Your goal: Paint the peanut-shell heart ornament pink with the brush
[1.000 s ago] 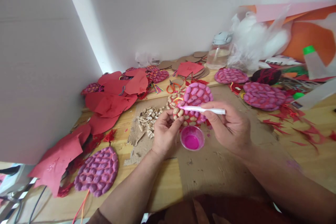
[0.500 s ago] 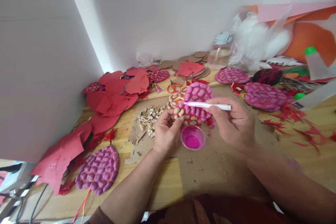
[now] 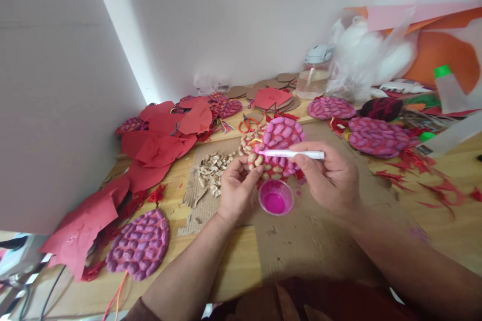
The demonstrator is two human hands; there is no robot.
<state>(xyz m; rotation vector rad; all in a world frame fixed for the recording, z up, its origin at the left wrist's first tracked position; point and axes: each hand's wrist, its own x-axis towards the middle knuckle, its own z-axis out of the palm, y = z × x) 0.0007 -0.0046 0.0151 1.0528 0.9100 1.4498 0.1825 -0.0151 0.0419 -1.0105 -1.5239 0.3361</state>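
In my left hand (image 3: 241,185) is the lower left edge of a red craft plaque (image 3: 280,160) covered in peanut shells. Its upper and right shells are pink; those at the lower left are bare tan. My right hand (image 3: 331,178) grips a white pen-shaped paintbrush (image 3: 301,154), its pink tip touching or close to the shells on the plaque's left side. Just below stands a small clear cup (image 3: 276,197) of magenta paint. Behind the plaque's left edge lie more tan peanut shells (image 3: 250,140), partly hidden.
Broken shells (image 3: 214,170) lie on the cardboard (image 3: 301,246). A finished purple plaque (image 3: 139,245) and red paper sheets (image 3: 154,148) are at left. Orange-handled pliers (image 3: 248,123), a lidded water bottle (image 3: 315,72), more pink plaques (image 3: 380,136) and a green-capped bottle (image 3: 448,90) stand or lie behind.
The brush and my right hand have moved slightly left, bringing the tip further over the left-side shells. My left hand keeps its hold on the plaque. The view has shifted slightly.
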